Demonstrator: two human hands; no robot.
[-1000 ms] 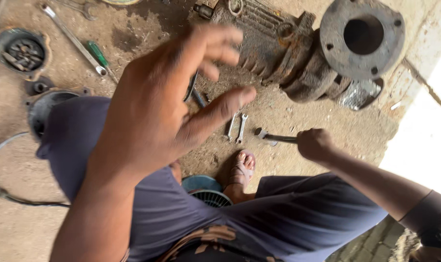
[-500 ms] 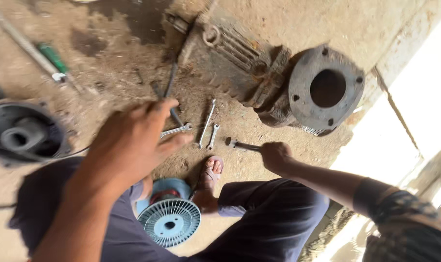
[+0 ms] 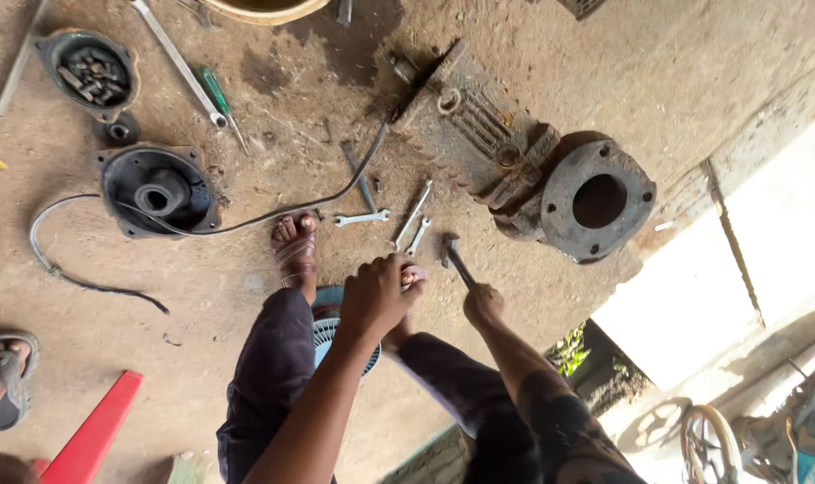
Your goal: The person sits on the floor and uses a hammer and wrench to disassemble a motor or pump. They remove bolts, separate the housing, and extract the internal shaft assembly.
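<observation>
My right hand (image 3: pixel 484 305) grips the handle of a small hammer (image 3: pixel 452 255), its head pointing toward the wrenches on the floor. My left hand (image 3: pixel 376 296) is curled, knuckles up, over the top edge of a blue fan cover (image 3: pixel 325 330) that lies between my legs, right beside the toes of my right foot (image 3: pixel 415 276). What its fingers hold is hidden. My left foot (image 3: pixel 294 246) in a sandal rests on the dirt floor. Three spanners (image 3: pixel 398 218) lie just beyond my hands.
A rusty pump body with a round flange (image 3: pixel 596 202) lies at the right. A dark motor end cover (image 3: pixel 159 190), a black cable (image 3: pixel 273 215), a bowl of bolts (image 3: pixel 89 70), a long wrench (image 3: pixel 176 61) and a green screwdriver (image 3: pixel 217 94) lie about. Another person's foot (image 3: pixel 0 376) is at lower left.
My left hand has dropped from in front of the camera down to the fan cover. My right hand has pulled the hammer back toward me. The view has widened and shifted.
</observation>
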